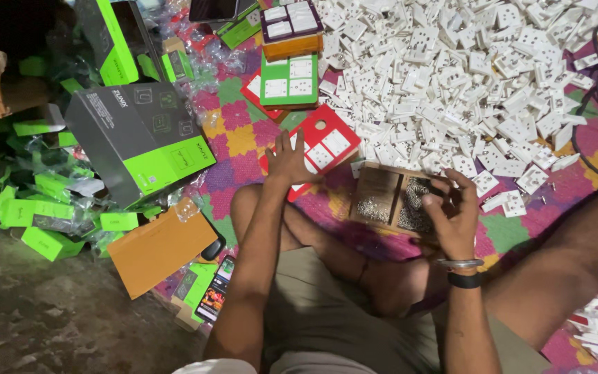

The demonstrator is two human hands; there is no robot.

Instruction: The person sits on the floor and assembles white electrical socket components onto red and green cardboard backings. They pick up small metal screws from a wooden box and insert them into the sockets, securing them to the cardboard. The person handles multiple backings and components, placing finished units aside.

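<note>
The red tray (323, 142) lies flat on the patchwork mat (240, 138), a square board turned like a diamond, one corner pointing away from the person and another toward their knee; white socket plates sit in its cut-outs and one round hole shows near its far corner. The left hand (289, 161) rests on its near part, fingers spread and open, palm down. The right hand (451, 208) is curled over the right side of a shallow wooden box (382, 197); whether it pinches anything cannot be told. The box is split into two compartments holding small metallic screws, its long axis running left to right.

Beyond it, a heap of white plastic socket parts (479, 76) covers the mat. A green tray (288, 82) with white plates lies past the red one, and an orange-and-purple one (292, 31) farther off. To the left stands a grey-and-green carton (140, 145), tilted, with smaller green cartons (43, 221) around it, a plain brown cardboard flap (160, 251), and a phone (214, 294) near the left knee.
</note>
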